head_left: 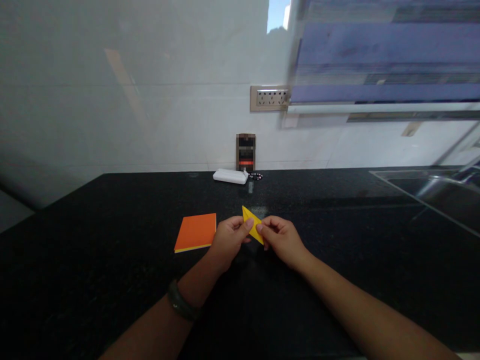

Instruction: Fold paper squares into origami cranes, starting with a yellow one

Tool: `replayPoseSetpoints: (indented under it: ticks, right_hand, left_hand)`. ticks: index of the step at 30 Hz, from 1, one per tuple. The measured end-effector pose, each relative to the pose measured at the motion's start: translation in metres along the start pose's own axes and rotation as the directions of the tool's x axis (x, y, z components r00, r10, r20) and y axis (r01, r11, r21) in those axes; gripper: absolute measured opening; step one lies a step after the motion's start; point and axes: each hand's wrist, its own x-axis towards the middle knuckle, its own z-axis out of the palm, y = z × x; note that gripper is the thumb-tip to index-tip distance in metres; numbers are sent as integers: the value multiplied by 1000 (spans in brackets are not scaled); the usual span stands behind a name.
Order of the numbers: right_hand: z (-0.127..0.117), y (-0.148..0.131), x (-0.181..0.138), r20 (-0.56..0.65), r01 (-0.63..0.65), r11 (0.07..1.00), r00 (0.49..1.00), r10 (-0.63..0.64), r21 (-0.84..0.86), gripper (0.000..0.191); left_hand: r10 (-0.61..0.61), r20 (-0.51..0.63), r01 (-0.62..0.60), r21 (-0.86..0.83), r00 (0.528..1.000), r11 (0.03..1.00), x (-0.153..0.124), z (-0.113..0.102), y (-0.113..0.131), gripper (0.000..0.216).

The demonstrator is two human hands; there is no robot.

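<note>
The person works on a small folded piece of yellow paper (254, 232), held low above the dark tabletop (123, 290) near the middle of the view, its sharp tips pointing to eleven and five o'clock. To handle the fold well, the layers would best be kept flush under a light, steady pinch, edges matched before any crease is pressed, and pressure run smoothly from the middle towards each tip; squeezing hard on one corner could let the layers slip askew.

The left hand (227, 242) comes in from seven o'clock, nearly closed, thumb on top of the paper and fingers curled beneath. The right hand (285, 240) comes in from four o'clock, its thumb and curled fingers pinched together on the lower part. How firmly either presses cannot be told.

From the paper, an orange-topped square stack (197, 232) lies at nine o'clock, just beside the left hand; whether they touch is unclear. A white case (230, 176) sits at eleven, well apart from both hands.
</note>
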Motion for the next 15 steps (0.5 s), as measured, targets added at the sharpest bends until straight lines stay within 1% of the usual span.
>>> replayPoseSetpoints:
  ticks: [3,5,8,12,13,15]
  right_hand:
    - [0,-1,1,-17,-20,992,1000,22,123,19]
    - [0,-1,1,0,-41,987,999,42,158,19]
    - [0,-2,1,18,-40,987,999,37,154,19]
    - [-1,-1,2,36,-20,993,999,16,115,21]
    - [-2,0,3,39,-21,993,999,17,116,21]
    - [-3,1,4,36,-33,987,999,28,157,22]
  left_hand:
    - [-29,32,30,-31,999,999,0,1,-1,29]
    - [-32,33,34,-42,999,999,1,0,-2,27]
    - [-11,29,12,-29,1000,1000,2,0,-3,24]
    - [30,77,-38,105,997,994,2,0,-5,19]
    - [35,71,-43,119,997,992,2,0,-5,18]
    - [34,27,-36,91,999,995,2,1,-5,18]
